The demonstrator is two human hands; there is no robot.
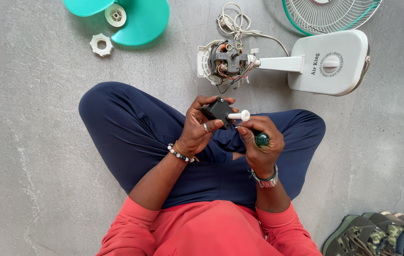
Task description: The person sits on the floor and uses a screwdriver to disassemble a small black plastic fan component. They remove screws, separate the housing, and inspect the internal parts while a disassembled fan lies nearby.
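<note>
The person sits cross-legged on a grey floor [31, 142] and holds both hands up over the lap. The left hand [197, 130] is curled around a small black box [217, 111] with a white knob [240, 115] sticking out of its side. The fingers wrap tightly over the top of the box and the thumb presses on its front, so the box sits just above the knees, in the middle between the two hands. The right hand [259, 142] is closed in a fist around a screwdriver [261, 139] with a dark green handle. The round end of the handle peeks out of the fist, and the tip end points up toward the box, but the tip itself is hidden. Just past the hands, on the floor, lies a fan motor [225, 61] with coloured wires showing, joined to a white fan stand [330, 64]. A white cord [235, 21] is coiled near it. A wire fan guard [327, 14] lies at the top right. The green fan blade [140, 19] and a white ring nut [101, 45] lie well apart at the top left. Some shoes [382, 234] sit by the person's right side.
</note>
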